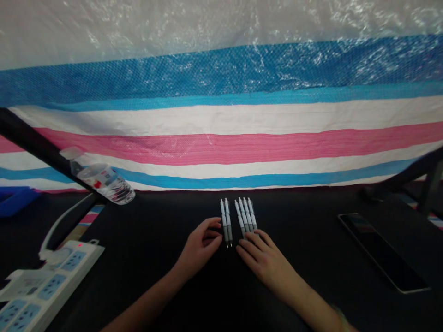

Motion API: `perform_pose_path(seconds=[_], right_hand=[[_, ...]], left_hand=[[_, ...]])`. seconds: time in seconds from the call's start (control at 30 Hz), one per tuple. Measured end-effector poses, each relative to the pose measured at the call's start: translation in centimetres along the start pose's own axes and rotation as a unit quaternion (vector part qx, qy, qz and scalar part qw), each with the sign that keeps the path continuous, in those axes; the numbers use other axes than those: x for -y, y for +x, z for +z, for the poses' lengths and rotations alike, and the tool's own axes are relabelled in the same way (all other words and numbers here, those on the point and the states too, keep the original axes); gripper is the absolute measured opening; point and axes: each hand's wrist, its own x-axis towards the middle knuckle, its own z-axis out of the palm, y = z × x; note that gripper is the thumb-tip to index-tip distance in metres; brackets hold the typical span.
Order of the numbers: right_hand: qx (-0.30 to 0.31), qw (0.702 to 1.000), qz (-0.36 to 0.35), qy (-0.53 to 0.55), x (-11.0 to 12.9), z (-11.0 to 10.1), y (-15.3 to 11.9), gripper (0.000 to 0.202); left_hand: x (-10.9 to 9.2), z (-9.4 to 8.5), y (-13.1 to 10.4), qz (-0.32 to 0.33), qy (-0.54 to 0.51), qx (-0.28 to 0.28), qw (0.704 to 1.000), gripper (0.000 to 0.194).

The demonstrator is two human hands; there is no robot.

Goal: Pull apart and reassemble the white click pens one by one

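Observation:
Two white pens with grey grips [226, 221] lie side by side on the black table [166, 207], their tips toward me. Just to their right is a second row of several matching pens [246, 214], fanned slightly. My left hand [200, 243] is at the left edge of the pair, its fingers curved and apart with nothing between them; whether the fingertips touch the nearest pen I cannot tell. My right hand [263, 260] rests palm down with its fingers stretched over the lower ends of the second row, hiding those tips.
A dark phone [382, 253] lies at the right. On the left are a white power strip [57, 281] with a cable and a blue tray [17, 200]. A clear bottle [105, 181] leans by a black bar [38, 145]. Striped plastic sheeting [221, 147] hangs behind the table.

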Motion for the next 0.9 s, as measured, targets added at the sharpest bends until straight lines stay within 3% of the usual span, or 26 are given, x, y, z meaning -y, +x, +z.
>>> perform_pose_path(seconds=[0.1, 0.27, 0.37, 0.43, 0.5, 0.6, 0.67, 0.77, 0.9], right_hand=[[-0.004, 1.0, -0.01, 0.01, 0.1, -0.2, 0.2, 0.02], [-0.058, 0.994, -0.058, 0.07, 0.3, -2.5, 0.3, 0.028], [-0.131, 0.982, -0.004, 0.137, 0.4, -3.7, -0.4, 0.027], [-0.204, 0.959, 0.077, 0.182, 0.6, -4.1, -0.9, 0.024], [-0.282, 0.913, 0.18, 0.234, 1.2, -4.1, -1.3, 0.019], [-0.347, 0.799, 0.349, 0.346, 2.1, -4.1, -1.3, 0.009], [-0.321, 0.718, 0.426, 0.447, 2.7, -4.2, -0.9, 0.019], [-0.249, 0.625, 0.456, 0.583, 3.3, -4.1, -0.1, 0.033], [-0.143, 0.572, 0.468, 0.658, 3.3, -3.8, 0.3, 0.043]], left_hand=[[-0.2, 0.3, -2.0, 0.008, -0.016, -0.014, 1.0, 0.033], [-0.3, 0.7, -3.5, 0.019, -0.038, -0.062, 0.997, 0.024], [-0.5, 0.6, -3.7, 0.013, -0.042, -0.089, 0.995, 0.022], [-0.5, 0.5, -3.7, 0.004, -0.043, -0.098, 0.994, 0.023], [-0.3, 0.4, -3.7, -0.003, -0.051, -0.092, 0.994, 0.026], [0.2, 0.6, -3.8, -0.018, -0.083, -0.038, 0.996, 0.035], [0.5, 0.8, -3.9, -0.035, -0.115, 0.017, 0.993, 0.043], [0.6, 1.2, -4.1, -0.05, -0.148, 0.063, 0.986, 0.04], [0.5, 1.5, -4.6, -0.028, -0.162, 0.005, 0.986, 0.033]])
